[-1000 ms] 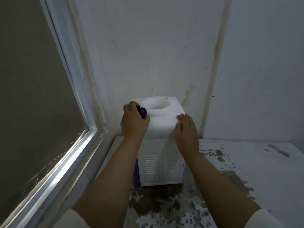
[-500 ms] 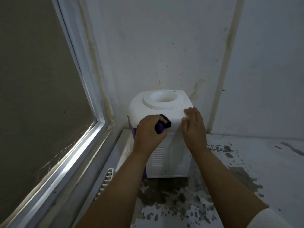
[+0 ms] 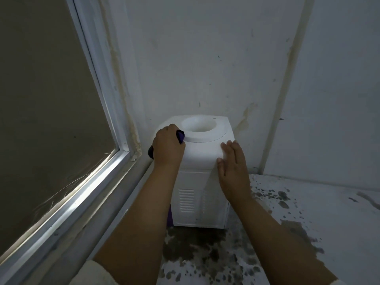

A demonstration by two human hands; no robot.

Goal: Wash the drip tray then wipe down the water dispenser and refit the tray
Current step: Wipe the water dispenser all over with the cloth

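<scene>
While wiping: left hand (image 3: pixel 168 147) grips purple cloth (image 3: pixel 181 136) on water dispenser (image 3: pixel 202 161) top.
Right hand (image 3: pixel 233 169): flat, fingers straight, pressing corner.
Labels: none readable.

walls (image 3: pixel 205 58): pale, scuffed, stained along the corner seams | window (image 3: pixel 41 99): silver frame, dim glass, light streak on lower rail | tabletop (image 3: pixel 308 212): white with dark blotches
</scene>
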